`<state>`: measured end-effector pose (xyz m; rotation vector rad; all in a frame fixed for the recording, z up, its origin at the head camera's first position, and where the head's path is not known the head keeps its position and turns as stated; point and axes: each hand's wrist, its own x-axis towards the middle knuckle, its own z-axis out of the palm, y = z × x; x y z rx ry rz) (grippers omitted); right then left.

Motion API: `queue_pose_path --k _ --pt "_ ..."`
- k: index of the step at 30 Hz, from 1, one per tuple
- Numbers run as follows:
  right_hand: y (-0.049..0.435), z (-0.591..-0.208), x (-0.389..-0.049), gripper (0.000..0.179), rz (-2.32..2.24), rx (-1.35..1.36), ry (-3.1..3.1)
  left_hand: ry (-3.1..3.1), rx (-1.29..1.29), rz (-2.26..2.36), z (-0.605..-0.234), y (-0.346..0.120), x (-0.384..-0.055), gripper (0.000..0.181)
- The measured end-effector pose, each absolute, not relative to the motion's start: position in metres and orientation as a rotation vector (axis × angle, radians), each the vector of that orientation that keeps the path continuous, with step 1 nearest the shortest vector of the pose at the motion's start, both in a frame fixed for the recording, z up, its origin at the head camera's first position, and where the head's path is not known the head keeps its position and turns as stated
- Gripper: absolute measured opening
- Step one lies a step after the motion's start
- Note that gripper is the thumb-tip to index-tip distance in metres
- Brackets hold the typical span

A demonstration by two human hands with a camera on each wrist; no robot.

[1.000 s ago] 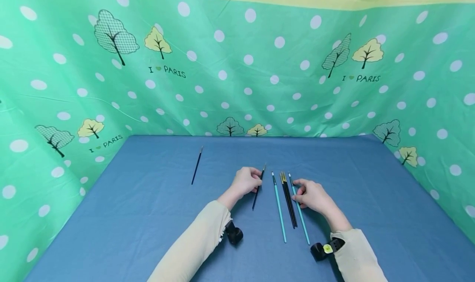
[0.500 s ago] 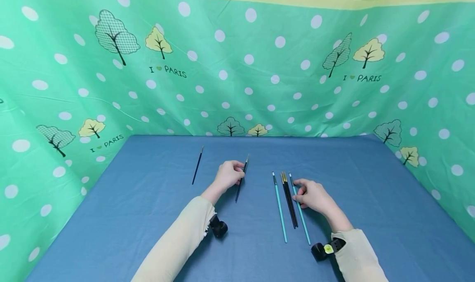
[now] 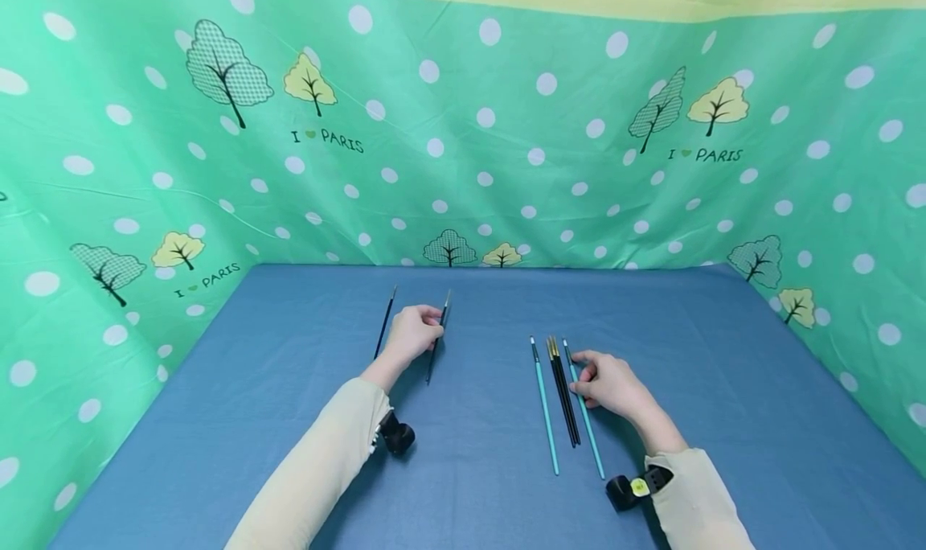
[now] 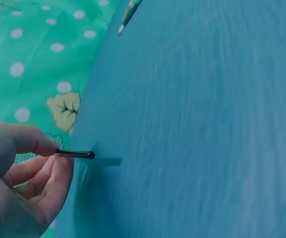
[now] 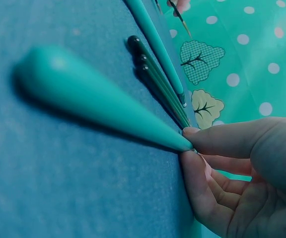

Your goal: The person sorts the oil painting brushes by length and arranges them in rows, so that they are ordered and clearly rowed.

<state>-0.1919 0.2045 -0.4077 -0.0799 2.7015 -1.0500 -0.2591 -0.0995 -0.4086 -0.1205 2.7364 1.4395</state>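
My left hand [image 3: 412, 331] pinches a black-handled paintbrush [image 3: 432, 357] between thumb and fingers; its rounded handle end [image 4: 89, 155] points at the camera in the left wrist view. Just left of that hand another black paintbrush [image 3: 387, 320] lies on the cloth, its lower end close to the wrist. At the right, my right hand [image 3: 611, 383] pinches a turquoise paintbrush [image 3: 590, 437], which looms large [image 5: 98, 99] in the right wrist view. Beside it lie several black paintbrushes [image 3: 563, 397] with gold ferrules, bunched together, then a second turquoise paintbrush [image 3: 546, 417].
A blue cloth [image 3: 289, 389] covers the table. Behind and around it hangs a green dotted curtain [image 3: 506, 148] with printed trees. Small black cameras are strapped to both wrists, such as the left wrist camera [image 3: 398, 435].
My left hand has carried its black paintbrush leftward and slightly away, from beside the right-hand group to near the lone black paintbrush. The right hand has kept its place.
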Motion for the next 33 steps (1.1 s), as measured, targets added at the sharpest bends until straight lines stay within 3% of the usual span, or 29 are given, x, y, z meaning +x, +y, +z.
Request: queue_pose_path --k 33 --pt "0.203 -0.407 -0.190 0.049 -1.062 -0.073 2.700 2.888 -0.365 1.249 -0.407 -0.152 -0.277 0.029"
